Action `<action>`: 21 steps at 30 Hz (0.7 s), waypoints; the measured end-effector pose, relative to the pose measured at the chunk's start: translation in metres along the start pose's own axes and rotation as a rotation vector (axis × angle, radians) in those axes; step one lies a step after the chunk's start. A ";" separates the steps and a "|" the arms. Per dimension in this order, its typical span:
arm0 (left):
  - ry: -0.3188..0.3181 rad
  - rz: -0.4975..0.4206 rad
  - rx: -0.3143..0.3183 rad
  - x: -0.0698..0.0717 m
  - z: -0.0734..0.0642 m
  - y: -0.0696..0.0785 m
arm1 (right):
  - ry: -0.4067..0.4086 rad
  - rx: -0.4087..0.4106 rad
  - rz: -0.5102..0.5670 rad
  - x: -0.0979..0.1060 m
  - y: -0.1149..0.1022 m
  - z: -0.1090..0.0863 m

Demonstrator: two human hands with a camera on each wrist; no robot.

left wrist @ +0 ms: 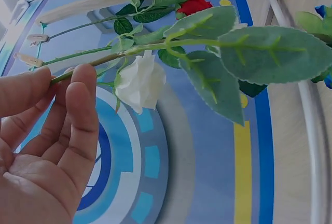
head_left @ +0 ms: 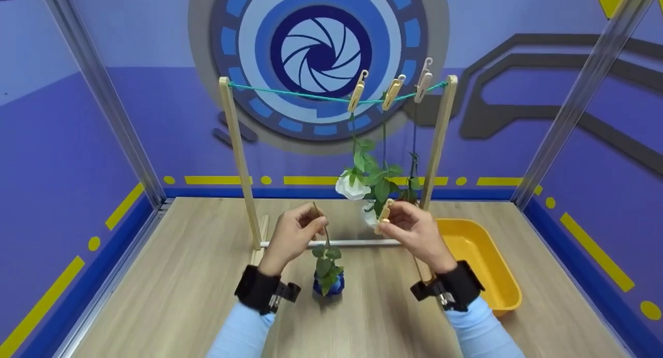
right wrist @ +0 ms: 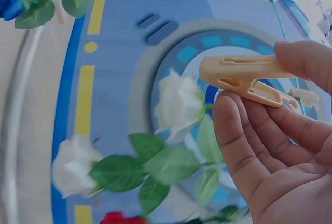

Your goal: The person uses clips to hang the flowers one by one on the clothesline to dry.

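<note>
My left hand (head_left: pixel 296 234) pinches the stem of a blue rose (head_left: pixel 331 284) between thumb and fingers; its bloom hangs head down close over the table. In the left wrist view its green leaves (left wrist: pixel 270 55) spread across the picture. My right hand (head_left: pixel 414 232) holds a yellow clothespin (right wrist: pixel 244 68) between thumb and fingertips. Behind the hands, several flowers hang upside down by clothespins (head_left: pixel 391 92) from a green string (head_left: pixel 300 94). Two are white roses (right wrist: pixel 179 105), and a red rose (left wrist: pixel 194 5) hangs beside them.
The string runs between two wooden posts (head_left: pixel 239 161) joined low down by a white bar (head_left: pixel 357 242). A yellow tray (head_left: pixel 487 265) stands on the table at the right, beside the right post. Patterned blue walls (head_left: pixel 145 125) close in the back and sides.
</note>
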State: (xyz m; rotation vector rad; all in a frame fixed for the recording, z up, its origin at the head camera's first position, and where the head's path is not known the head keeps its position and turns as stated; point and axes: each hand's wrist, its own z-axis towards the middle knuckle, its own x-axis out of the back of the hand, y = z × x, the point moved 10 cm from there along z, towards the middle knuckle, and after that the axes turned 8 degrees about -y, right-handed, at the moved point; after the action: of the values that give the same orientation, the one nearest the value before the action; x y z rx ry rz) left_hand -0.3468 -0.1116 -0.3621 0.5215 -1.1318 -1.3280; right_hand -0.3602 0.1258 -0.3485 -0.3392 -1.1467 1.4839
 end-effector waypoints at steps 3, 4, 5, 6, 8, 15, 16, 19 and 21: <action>0.008 0.030 -0.023 0.008 0.011 0.008 | -0.022 0.043 0.018 -0.001 -0.012 0.017; 0.011 0.040 -0.028 0.010 0.014 0.011 | -0.024 0.053 0.011 -0.001 -0.017 0.022; 0.012 0.048 -0.032 0.013 0.018 0.014 | -0.026 0.059 0.009 -0.001 -0.020 0.028; 0.014 0.051 -0.035 0.015 0.021 0.016 | -0.027 0.062 0.007 -0.001 -0.024 0.034; 0.014 0.067 -0.040 0.020 0.028 0.021 | -0.026 0.069 0.009 -0.001 -0.031 0.046; 0.012 0.115 -0.027 0.031 0.051 0.033 | -0.049 0.109 0.031 -0.002 -0.056 0.081; 0.013 0.119 -0.028 0.033 0.054 0.034 | -0.049 0.116 0.032 -0.002 -0.060 0.086; 0.021 0.120 -0.031 0.038 0.063 0.038 | -0.046 0.128 0.036 -0.001 -0.069 0.101; 0.029 0.123 -0.035 0.042 0.068 0.040 | -0.045 0.135 0.037 -0.001 -0.076 0.111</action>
State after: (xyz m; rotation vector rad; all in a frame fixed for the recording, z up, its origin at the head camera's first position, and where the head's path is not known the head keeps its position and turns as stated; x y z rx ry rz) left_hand -0.3917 -0.1211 -0.2856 0.4372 -1.0974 -1.2287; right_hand -0.3985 0.0626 -0.2362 -0.2360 -1.0743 1.5997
